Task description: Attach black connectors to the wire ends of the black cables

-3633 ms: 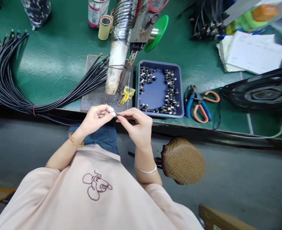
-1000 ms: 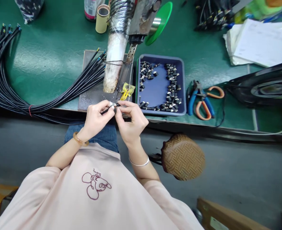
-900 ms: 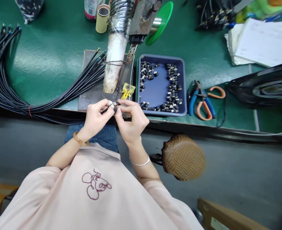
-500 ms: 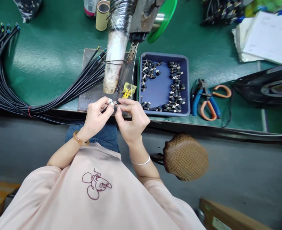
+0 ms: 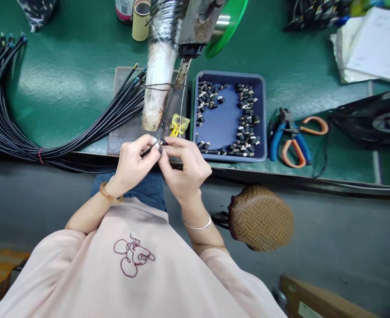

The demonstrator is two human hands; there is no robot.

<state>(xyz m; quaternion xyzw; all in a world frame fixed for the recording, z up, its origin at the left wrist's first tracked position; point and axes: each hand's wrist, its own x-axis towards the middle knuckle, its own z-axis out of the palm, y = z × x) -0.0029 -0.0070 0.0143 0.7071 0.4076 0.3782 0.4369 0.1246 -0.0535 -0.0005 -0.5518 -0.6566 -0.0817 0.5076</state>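
Note:
My left hand [image 5: 133, 161] is closed in a pinch on the end of a black cable, at the front edge of the bench. Close against it, my right hand [image 5: 185, 165] pinches a small black connector [image 5: 163, 142]. The fingertips nearly meet, and the exact contact between cable and connector is too small to tell. Just above them are the tip of a soldering iron [image 5: 170, 108] and a white, scorched wrapped tube [image 5: 155, 97]. A bundle of black cables [image 5: 115, 112] lies on a dark board [image 5: 115, 137] behind my left hand.
Right of my hands stands a blue tray [image 5: 264, 119] with several black connectors. Beyond it lie blue-handled pliers [image 5: 276, 141], an orange-handled tool [image 5: 294, 154] and papers [image 5: 377, 46]. A green spool [image 5: 236, 22] is at the back. A round stool [image 5: 261, 218] stands below the bench.
My hands have drawn slightly closer at the fingertips, still pinching. The tray, tools and stool appear shifted a little to the right in the view.

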